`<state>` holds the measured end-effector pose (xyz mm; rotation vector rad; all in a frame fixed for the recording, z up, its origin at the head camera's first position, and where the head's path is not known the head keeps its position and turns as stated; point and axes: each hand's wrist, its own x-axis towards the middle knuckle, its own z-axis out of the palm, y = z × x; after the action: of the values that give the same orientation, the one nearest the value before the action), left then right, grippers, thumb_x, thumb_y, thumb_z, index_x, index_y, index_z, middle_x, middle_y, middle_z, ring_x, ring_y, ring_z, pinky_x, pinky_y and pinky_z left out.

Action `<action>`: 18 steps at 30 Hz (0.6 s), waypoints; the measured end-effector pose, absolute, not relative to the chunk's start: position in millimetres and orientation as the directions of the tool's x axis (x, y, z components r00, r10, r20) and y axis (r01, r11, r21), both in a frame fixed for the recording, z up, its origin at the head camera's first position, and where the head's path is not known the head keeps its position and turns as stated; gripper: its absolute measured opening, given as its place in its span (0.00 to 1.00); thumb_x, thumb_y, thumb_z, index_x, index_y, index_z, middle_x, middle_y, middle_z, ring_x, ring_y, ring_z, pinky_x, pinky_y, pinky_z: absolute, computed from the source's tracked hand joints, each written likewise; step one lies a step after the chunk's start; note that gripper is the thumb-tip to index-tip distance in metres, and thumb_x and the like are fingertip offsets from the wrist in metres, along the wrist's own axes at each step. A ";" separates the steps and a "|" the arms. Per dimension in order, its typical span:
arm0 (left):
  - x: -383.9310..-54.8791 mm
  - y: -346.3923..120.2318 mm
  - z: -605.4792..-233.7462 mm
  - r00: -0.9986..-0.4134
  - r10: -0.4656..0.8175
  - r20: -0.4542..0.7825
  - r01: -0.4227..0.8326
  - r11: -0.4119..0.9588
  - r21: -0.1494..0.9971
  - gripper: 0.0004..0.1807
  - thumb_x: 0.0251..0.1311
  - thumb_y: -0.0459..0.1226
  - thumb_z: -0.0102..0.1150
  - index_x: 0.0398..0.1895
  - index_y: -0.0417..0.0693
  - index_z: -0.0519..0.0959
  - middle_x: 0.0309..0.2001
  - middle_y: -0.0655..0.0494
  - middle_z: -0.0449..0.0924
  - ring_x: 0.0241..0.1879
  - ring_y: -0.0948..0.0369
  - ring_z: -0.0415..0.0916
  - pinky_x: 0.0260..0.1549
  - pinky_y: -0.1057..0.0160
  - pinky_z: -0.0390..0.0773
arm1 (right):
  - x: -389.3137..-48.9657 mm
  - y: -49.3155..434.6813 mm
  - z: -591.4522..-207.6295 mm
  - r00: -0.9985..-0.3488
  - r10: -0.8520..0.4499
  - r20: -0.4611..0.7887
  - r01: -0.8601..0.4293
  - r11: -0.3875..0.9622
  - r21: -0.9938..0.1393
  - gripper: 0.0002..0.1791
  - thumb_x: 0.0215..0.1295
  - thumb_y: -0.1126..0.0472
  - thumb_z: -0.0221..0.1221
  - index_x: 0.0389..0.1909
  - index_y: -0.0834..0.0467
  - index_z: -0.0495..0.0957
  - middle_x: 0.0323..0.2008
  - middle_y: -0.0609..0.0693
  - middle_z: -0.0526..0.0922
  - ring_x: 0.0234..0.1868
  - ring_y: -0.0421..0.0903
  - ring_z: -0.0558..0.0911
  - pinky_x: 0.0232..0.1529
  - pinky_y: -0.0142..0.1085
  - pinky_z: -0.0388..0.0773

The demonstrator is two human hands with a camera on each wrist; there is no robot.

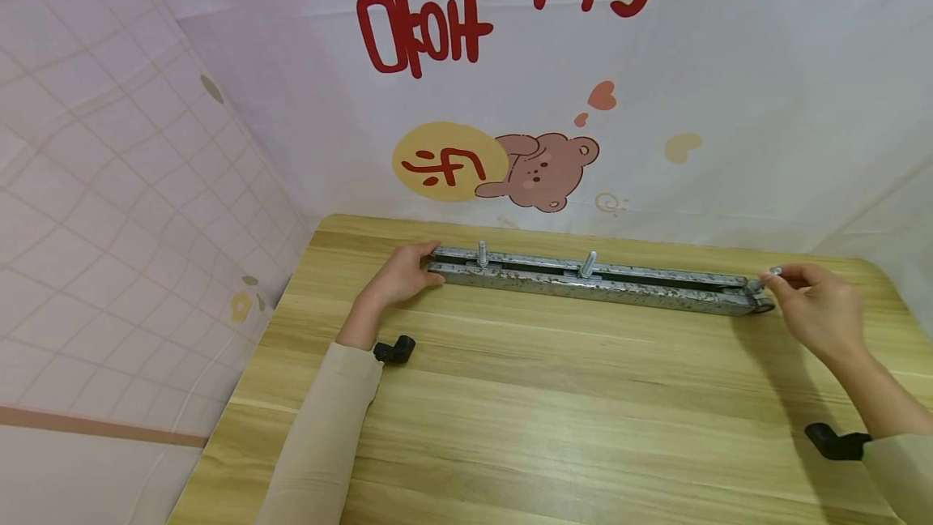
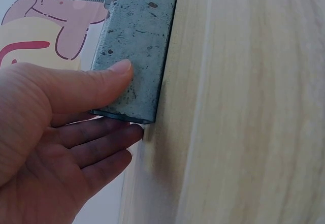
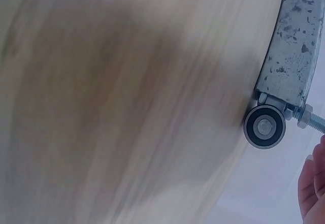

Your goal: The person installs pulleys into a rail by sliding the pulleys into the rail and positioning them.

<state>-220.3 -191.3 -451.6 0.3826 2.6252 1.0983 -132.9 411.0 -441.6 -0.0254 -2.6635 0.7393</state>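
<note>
A long speckled grey metal channel rail (image 1: pixel 583 284) lies on the wooden table, its slot facing up. My left hand (image 1: pixel 399 272) holds the rail's left end. In the left wrist view the thumb (image 2: pixel 119 74) presses the near side, while the other fingers reach around and under the end, partly hidden. Two threaded bolts, a left one (image 1: pixel 482 253) and a middle one (image 1: pixel 589 264), stand up from the slot. At the right end is a roller bearing (image 3: pixel 264 127) beside a bolt with a nut (image 3: pixel 304 116). My right hand (image 1: pixel 827 310) pinches that bolt's tip.
The wooden table (image 1: pixel 583 428) ends at a printed white cloth backdrop (image 1: pixel 765 79) just behind the rail. A grid-patterned cloth (image 1: pixel 95 185) hangs along the left side. Black wrist mounts, one left (image 1: pixel 396 350) and one right (image 1: pixel 834 442), stick out near the sleeves.
</note>
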 end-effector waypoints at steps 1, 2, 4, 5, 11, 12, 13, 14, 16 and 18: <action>-220.3 -191.3 -451.7 -0.929 0.342 -0.144 0.138 0.677 0.723 0.41 0.68 0.35 0.70 0.80 0.37 0.63 0.75 0.40 0.68 0.73 0.44 0.67 0.67 0.45 0.72 | -133.2 410.6 -441.9 -0.928 0.114 0.355 -0.085 0.862 -0.500 0.16 0.74 0.60 0.64 0.44 0.73 0.84 0.36 0.71 0.85 0.27 0.14 0.64 0.23 0.22 0.64; -220.3 -191.4 -451.7 -0.928 0.343 -0.143 0.138 0.677 0.723 0.41 0.68 0.35 0.70 0.80 0.37 0.63 0.75 0.40 0.68 0.73 0.44 0.67 0.67 0.45 0.72 | -133.5 410.3 -442.1 -0.927 0.112 0.359 -0.090 0.862 -0.500 0.16 0.74 0.60 0.65 0.44 0.73 0.84 0.35 0.71 0.85 0.27 0.14 0.65 0.23 0.22 0.64; -220.3 -191.4 -452.0 -0.929 0.343 -0.143 0.138 0.675 0.725 0.41 0.67 0.35 0.70 0.80 0.37 0.63 0.75 0.40 0.68 0.72 0.44 0.67 0.67 0.45 0.72 | -134.0 409.4 -442.3 -0.925 0.107 0.366 -0.098 0.861 -0.499 0.16 0.74 0.60 0.65 0.43 0.73 0.84 0.35 0.71 0.85 0.26 0.14 0.65 0.23 0.22 0.64; -220.3 -191.3 -452.1 -0.929 0.343 -0.142 0.138 0.674 0.726 0.41 0.67 0.35 0.70 0.80 0.37 0.63 0.75 0.40 0.67 0.73 0.44 0.67 0.67 0.45 0.72 | -134.2 408.9 -442.2 -0.924 0.105 0.368 -0.101 0.860 -0.500 0.15 0.74 0.60 0.65 0.43 0.73 0.84 0.35 0.71 0.85 0.26 0.14 0.65 0.23 0.22 0.64; -219.8 -191.2 -452.1 -0.927 0.346 -0.144 0.140 0.675 0.724 0.40 0.68 0.35 0.70 0.80 0.37 0.63 0.76 0.41 0.67 0.73 0.45 0.67 0.68 0.46 0.71 | -133.9 405.1 -441.2 -0.922 0.093 0.375 -0.117 0.857 -0.502 0.15 0.73 0.60 0.66 0.43 0.72 0.84 0.35 0.71 0.85 0.25 0.15 0.66 0.22 0.22 0.65; -219.7 -191.1 -452.0 -0.927 0.345 -0.144 0.139 0.675 0.725 0.40 0.68 0.35 0.70 0.80 0.38 0.63 0.76 0.41 0.67 0.73 0.45 0.67 0.68 0.46 0.72 | -133.9 404.4 -441.1 -0.923 0.092 0.374 -0.118 0.857 -0.502 0.15 0.73 0.60 0.66 0.43 0.73 0.84 0.35 0.71 0.85 0.25 0.15 0.66 0.22 0.22 0.65; -219.7 -191.1 -452.0 -0.928 0.343 -0.144 0.137 0.675 0.725 0.40 0.68 0.35 0.70 0.80 0.38 0.63 0.76 0.41 0.67 0.73 0.45 0.67 0.68 0.45 0.72 | -134.1 403.8 -441.1 -0.925 0.091 0.370 -0.117 0.856 -0.504 0.15 0.73 0.60 0.66 0.43 0.73 0.84 0.35 0.70 0.85 0.25 0.15 0.66 0.22 0.22 0.65; -219.6 -191.2 -452.0 -0.928 0.344 -0.145 0.138 0.676 0.724 0.40 0.68 0.35 0.70 0.80 0.38 0.63 0.76 0.41 0.67 0.73 0.45 0.67 0.67 0.45 0.72 | -134.2 403.2 -441.1 -0.925 0.091 0.368 -0.117 0.855 -0.505 0.15 0.73 0.60 0.66 0.43 0.72 0.84 0.35 0.70 0.85 0.25 0.16 0.66 0.22 0.22 0.65; -219.7 -191.3 -451.9 -0.929 0.341 -0.145 0.136 0.676 0.724 0.40 0.68 0.35 0.70 0.80 0.38 0.63 0.76 0.41 0.67 0.73 0.45 0.67 0.67 0.45 0.72 | -134.4 402.0 -441.2 -0.927 0.090 0.363 -0.117 0.852 -0.510 0.15 0.73 0.60 0.66 0.44 0.72 0.84 0.35 0.70 0.85 0.25 0.16 0.67 0.23 0.22 0.65; -219.7 -191.5 -451.9 -0.928 0.342 -0.145 0.136 0.677 0.723 0.40 0.68 0.35 0.69 0.80 0.38 0.62 0.76 0.41 0.66 0.73 0.45 0.67 0.67 0.45 0.72 | -134.6 401.2 -441.5 -0.929 0.088 0.360 -0.118 0.850 -0.513 0.15 0.73 0.60 0.66 0.44 0.72 0.84 0.35 0.70 0.85 0.25 0.17 0.67 0.22 0.23 0.65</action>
<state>-219.7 -191.5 -451.9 0.3823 2.6234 1.0987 -134.6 401.2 -441.5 0.0221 -2.6523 0.7694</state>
